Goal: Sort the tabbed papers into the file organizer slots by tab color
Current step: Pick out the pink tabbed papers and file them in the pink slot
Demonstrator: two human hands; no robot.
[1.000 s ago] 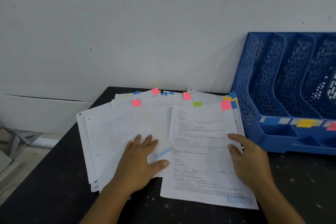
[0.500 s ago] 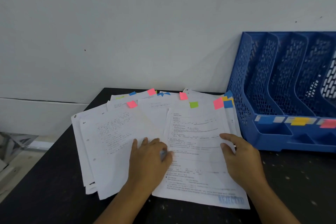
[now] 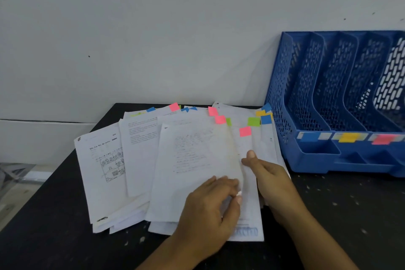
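Observation:
A loose spread of white printed papers (image 3: 140, 160) with pink, green, blue and yellow tabs lies on the black table. My left hand (image 3: 210, 208) rests on a pink-tabbed sheet (image 3: 197, 160), fingers curled at its right edge. My right hand (image 3: 267, 177) lies beside it on another pink-tabbed sheet (image 3: 247, 144), thumb up against the first sheet's edge. The blue mesh file organizer (image 3: 282, 94) stands at the right, its front slots labelled blue, yellow and pink.
The black table (image 3: 350, 215) ends at the left, where the floor shows below. A white wall (image 3: 153, 28) runs right behind the papers and the organizer. The organizer's right side is cut off by the frame.
My left hand has slid the left pink-tabbed sheet rightward over the sheet my right hand rested on. A cartoon-printed page is uncovered at the left. My right hand has turned on its side.

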